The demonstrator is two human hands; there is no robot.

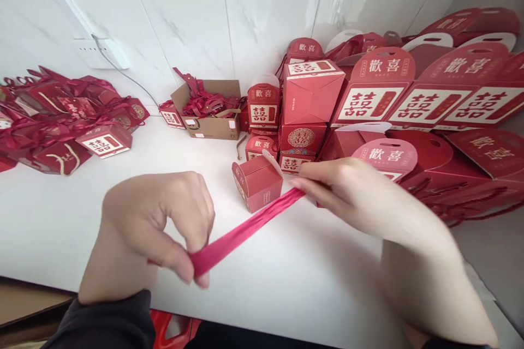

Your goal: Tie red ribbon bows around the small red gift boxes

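A magenta satin ribbon (249, 230) is stretched taut between my two hands above the white table. My left hand (164, 223) pinches its lower left end between thumb and fingers. At the upper right end, my right hand (344, 191) grips the ribbon with thumb and fingertips. Just behind the ribbon stands a small red gift box (262, 180) with rounded flaps at its top, tilted away at an angle. Part of its lower edge is close to the ribbon; whether they touch I cannot tell.
Stacked red gift boxes (426, 103) with handle tops fill the right side. A cardboard box (213, 126) of ribbons stands by the tiled wall. At the left lies a pile of finished-looking ribboned boxes (61, 120). A cable runs from the wall socket (100, 54). The white table's (172, 305) front edge is near me.
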